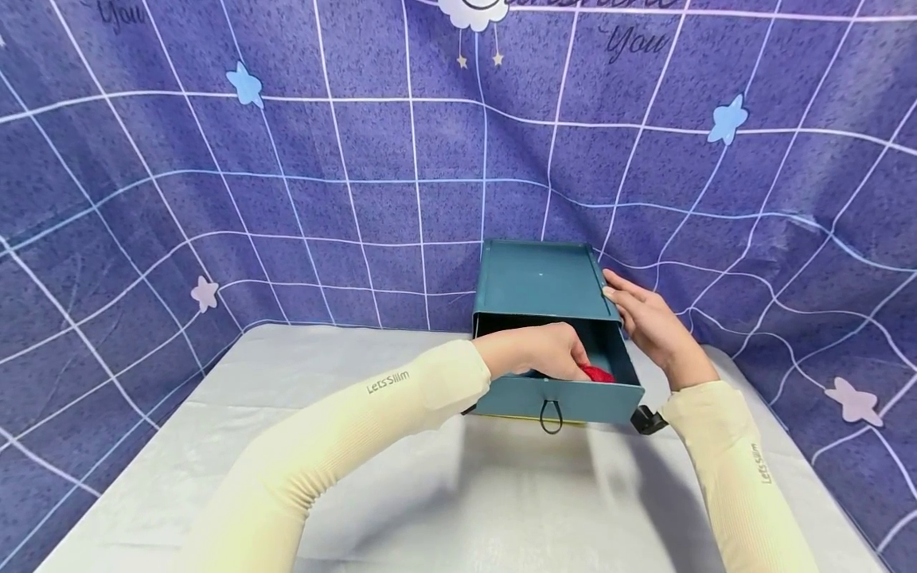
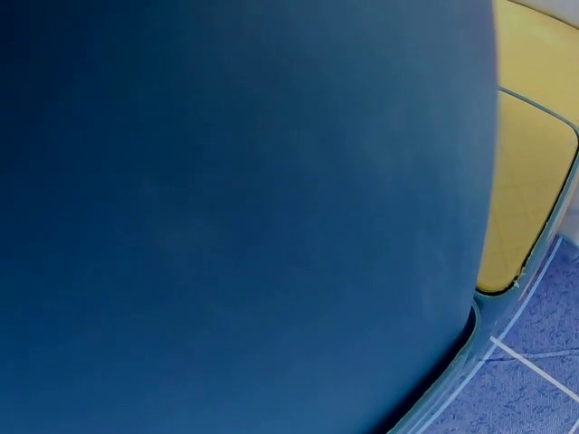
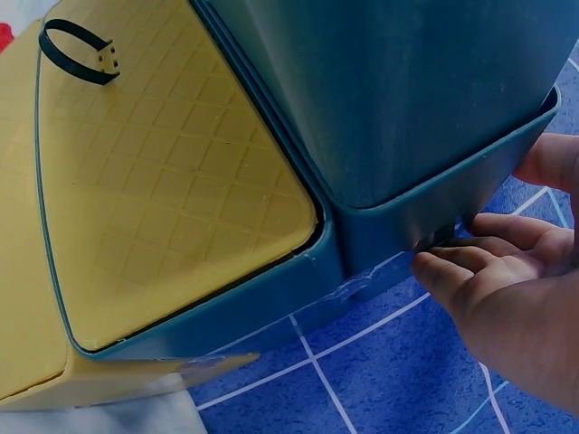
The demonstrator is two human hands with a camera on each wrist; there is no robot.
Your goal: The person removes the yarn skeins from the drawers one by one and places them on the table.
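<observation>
A teal drawer unit (image 1: pixel 540 278) stands on the table with its top drawer (image 1: pixel 566 404) pulled out. My left hand (image 1: pixel 544 350) reaches over the drawer front and down into it, its fingers bent round a red, fabric-like thing (image 1: pixel 600 373). The fingertips are hidden, and the red thing's full shape does not show. A blue surface (image 2: pixel 244 217) fills most of the left wrist view, where the left hand does not appear. My right hand (image 1: pixel 648 322) rests against the unit's right side; in the right wrist view its fingers (image 3: pixel 452 271) touch the teal wall beside the drawer.
Below the open drawer is a yellow drawer front (image 3: pixel 181 190) with a black loop handle (image 3: pixel 68 68). Another black loop (image 1: pixel 552 418) hangs on the open drawer. A pale cloth covers the table (image 1: pixel 358 493). A purple gridded curtain (image 1: pixel 372 207) stands behind.
</observation>
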